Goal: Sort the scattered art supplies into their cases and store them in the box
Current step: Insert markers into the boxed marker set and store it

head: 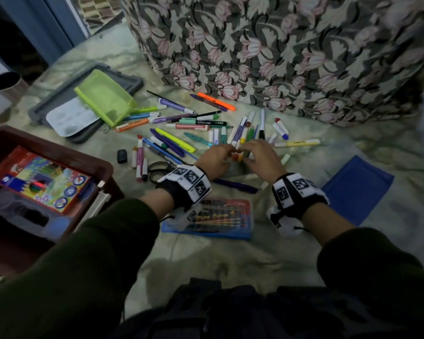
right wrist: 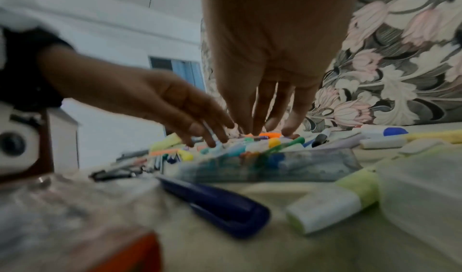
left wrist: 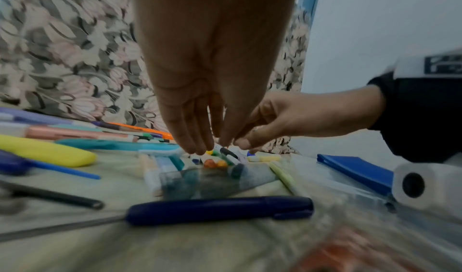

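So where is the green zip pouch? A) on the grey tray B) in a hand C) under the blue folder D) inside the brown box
A: the green pouch lies on the grey tray, beside the white paint palette, far from both hands.

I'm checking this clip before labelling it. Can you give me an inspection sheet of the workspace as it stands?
Surface: pale patterned sheet, wrinkled.
Job's things: pens and markers scattered; green pouch on a grey tray; blue case at right; brown box holding a coloured pencil pack.
Clutter: scissors, black eraser.
Grippers: left hand and right hand, fingers extended onto the markers; no clear grip.
Cables: nothing seen.
Surroundings: floral cloth behind.
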{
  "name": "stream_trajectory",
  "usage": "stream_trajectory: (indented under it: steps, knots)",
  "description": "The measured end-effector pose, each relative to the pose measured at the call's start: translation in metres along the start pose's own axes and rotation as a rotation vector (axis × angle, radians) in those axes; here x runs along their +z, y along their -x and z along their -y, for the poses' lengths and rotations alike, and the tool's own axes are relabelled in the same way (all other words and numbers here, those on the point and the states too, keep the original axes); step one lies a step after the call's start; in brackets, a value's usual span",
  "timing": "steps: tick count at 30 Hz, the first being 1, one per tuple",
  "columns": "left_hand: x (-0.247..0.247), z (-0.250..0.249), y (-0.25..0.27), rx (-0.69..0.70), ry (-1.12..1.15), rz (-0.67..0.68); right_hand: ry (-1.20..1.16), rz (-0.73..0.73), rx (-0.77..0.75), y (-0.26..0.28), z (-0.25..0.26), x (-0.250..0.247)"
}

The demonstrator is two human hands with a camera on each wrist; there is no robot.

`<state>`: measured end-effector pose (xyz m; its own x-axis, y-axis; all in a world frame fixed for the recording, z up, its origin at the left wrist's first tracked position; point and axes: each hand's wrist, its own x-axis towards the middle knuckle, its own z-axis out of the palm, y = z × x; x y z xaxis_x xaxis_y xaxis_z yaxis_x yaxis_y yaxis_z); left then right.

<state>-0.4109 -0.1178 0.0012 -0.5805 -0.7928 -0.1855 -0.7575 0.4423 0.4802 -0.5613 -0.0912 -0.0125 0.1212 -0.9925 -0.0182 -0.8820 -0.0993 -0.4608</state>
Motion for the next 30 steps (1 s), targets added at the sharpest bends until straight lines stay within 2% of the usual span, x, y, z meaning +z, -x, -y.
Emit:
stream_trajectory:
  steps: [3,6,11,15,18,21,23,26,30]
  knots:
    - [0.008,-0.006,-0.030,-0.057,-0.101,0.017,0.169,0.119,-0.028,-0.014,-0.008,0.001]
    - [0.014,-0.002,-0.044,-0.067,-0.139,0.008,0.221,0.182,-0.074,-0.017,-0.016,-0.001]
    - [0.015,0.004,-0.056,-0.121,-0.159,0.022,0.270,0.210,-0.082,-0.020,-0.019,-0.004]
    - [0.018,0.005,-0.055,-0.048,-0.133,0.056,0.228,0.215,-0.097,-0.014,-0.016,-0.004]
    - [0.020,0.005,-0.053,-0.055,-0.133,0.032,0.232,0.238,-0.028,-0.012,-0.013,-0.001]
    - [0.019,0.005,-0.053,-0.085,-0.070,0.008,0.108,0.206,0.099,-0.012,-0.009,0.002]
    - [0.016,0.004,-0.052,-0.101,-0.047,0.009,0.068,0.218,0.118,-0.010,-0.008,0.002]
    - [0.015,0.002,-0.048,-0.108,-0.044,0.020,0.016,0.183,0.069,-0.002,-0.010,-0.001]
    - [0.016,0.004,-0.043,-0.122,-0.043,-0.010,-0.127,-0.052,-0.046,0.015,-0.011,-0.006]
